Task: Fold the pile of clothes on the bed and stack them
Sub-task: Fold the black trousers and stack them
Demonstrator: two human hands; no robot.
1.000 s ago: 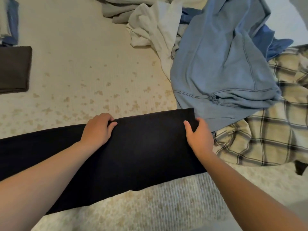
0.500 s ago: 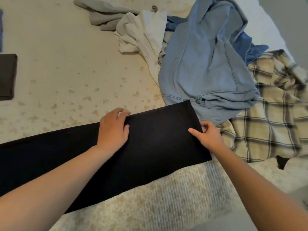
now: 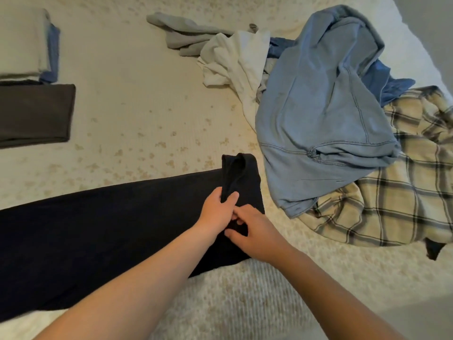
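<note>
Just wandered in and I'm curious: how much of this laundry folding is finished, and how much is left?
Done: a folded stack and a folded dark piece lie at the far left. In hand: the left hand grips the lifted end of the black garment, the right hand beside it. Left: the grey, white, light blue and plaid clothes lie unfolded.
</note>
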